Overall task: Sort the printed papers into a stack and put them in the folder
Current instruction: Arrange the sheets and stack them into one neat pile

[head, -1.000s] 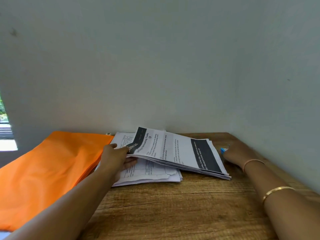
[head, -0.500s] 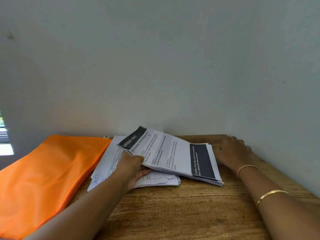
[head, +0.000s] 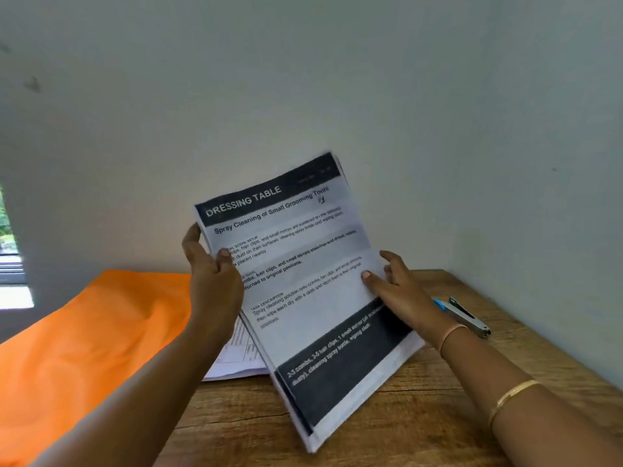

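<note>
Gripping the paper stack [head: 303, 298] at its 9 o'clock edge, the left hand [head: 212, 281] holds it tilted over the table [head: 421, 416]; the right hand [head: 401, 291] pinches its 3 o'clock edge. The orange folder [head: 84, 348] lies at 9 o'clock.

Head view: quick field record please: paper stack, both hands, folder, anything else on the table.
paper stack: raised and tilted, "DRESSING TABLE" page facing the camera
left hand: grips the stack's left edge
right hand: pinches the right edge, thumb on the front
orange folder: lies flat at left, stack not in it
loose sheets: flat on the table beside the folder
small metal tool: on the table at right, untouched
</note>
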